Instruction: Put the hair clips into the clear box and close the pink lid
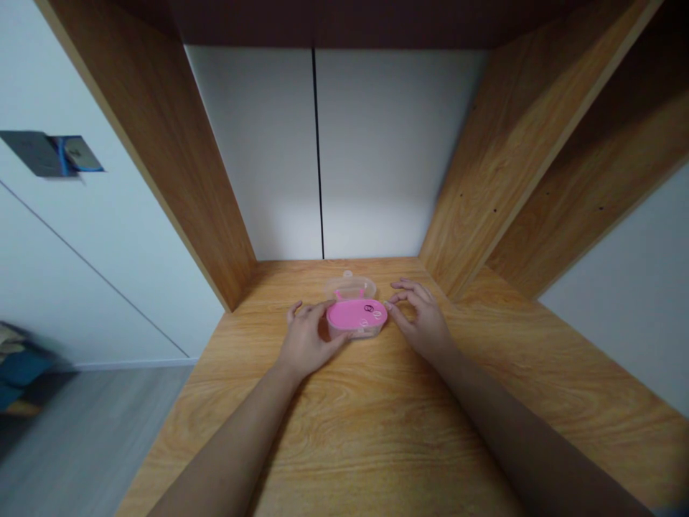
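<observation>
Across the wooden desktop point(344, 438), the left hand point(308, 339) grips the left end of a pink-topped oval box point(349, 314), thumb along its near side and fingers at its far-left edge, probably to steady it. A clear lid point(352, 287) stands open on the far side, presumably leaving the pink top reachable. Small loops point(369, 308) show toward its right. Just beside that end, the right hand point(417, 316) curls, thumb and forefinger close together; I cannot tell whether they pinch anything.
</observation>
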`<state>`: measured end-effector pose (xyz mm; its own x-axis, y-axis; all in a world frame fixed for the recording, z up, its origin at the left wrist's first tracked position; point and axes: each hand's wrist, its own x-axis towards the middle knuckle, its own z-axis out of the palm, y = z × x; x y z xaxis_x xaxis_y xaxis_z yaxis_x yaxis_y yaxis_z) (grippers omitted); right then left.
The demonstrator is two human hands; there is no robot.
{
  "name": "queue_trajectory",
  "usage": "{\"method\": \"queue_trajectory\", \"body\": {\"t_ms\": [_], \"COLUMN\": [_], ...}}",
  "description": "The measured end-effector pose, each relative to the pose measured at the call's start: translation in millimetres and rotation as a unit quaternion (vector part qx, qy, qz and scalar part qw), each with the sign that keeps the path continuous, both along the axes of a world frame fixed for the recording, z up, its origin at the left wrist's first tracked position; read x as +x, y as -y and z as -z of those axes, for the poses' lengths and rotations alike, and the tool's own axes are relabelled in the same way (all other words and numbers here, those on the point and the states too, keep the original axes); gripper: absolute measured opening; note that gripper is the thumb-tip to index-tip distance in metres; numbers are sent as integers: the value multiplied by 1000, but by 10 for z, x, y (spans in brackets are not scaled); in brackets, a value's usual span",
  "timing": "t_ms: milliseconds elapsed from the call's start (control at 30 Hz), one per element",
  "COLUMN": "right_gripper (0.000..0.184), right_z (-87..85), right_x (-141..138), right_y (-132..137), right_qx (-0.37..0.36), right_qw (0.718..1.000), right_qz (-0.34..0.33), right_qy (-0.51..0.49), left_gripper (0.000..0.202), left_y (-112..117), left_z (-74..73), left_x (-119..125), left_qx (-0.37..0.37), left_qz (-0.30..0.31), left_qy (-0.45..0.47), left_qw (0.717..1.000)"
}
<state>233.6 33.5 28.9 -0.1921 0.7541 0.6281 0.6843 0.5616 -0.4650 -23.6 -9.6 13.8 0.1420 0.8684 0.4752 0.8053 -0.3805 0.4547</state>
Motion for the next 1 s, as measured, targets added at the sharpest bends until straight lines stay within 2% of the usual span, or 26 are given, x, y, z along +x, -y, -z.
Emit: {"method": "queue_trajectory", "body": {"t_ms": [167, 400, 533, 633, 800, 1000], "right_gripper": [11, 6, 11, 16, 19, 18], "right_z": [-59, 46, 45, -26, -133, -138], "right_x": [-127, -206, -202, -156, -78, -124], "right_y": [141, 128, 116, 157, 243, 249], "right_qx": [18, 15, 20, 25, 32, 44], "right_qw": [1000, 1000, 999, 995, 978, 969], "right_qz": [-18, -27, -43, -90, -208, -243], "right_qy": [-10, -3, -5, -17, -4, 14], "left_gripper": [59, 61, 62, 61, 60, 61], "left_y": [29, 23, 19, 21, 23, 18], "left_z": [-20, -13, -6, -9, -7, -10], "left_x": [41, 54, 54, 50, 32, 25], "left_qx": [9, 32, 35, 34, 29, 34], "left_qz": [44, 83, 88, 88, 86, 80], "left_qy": [-11, -10, -11, -8, -10, -14], "left_qw": [999, 996, 995, 996, 996, 996]}}
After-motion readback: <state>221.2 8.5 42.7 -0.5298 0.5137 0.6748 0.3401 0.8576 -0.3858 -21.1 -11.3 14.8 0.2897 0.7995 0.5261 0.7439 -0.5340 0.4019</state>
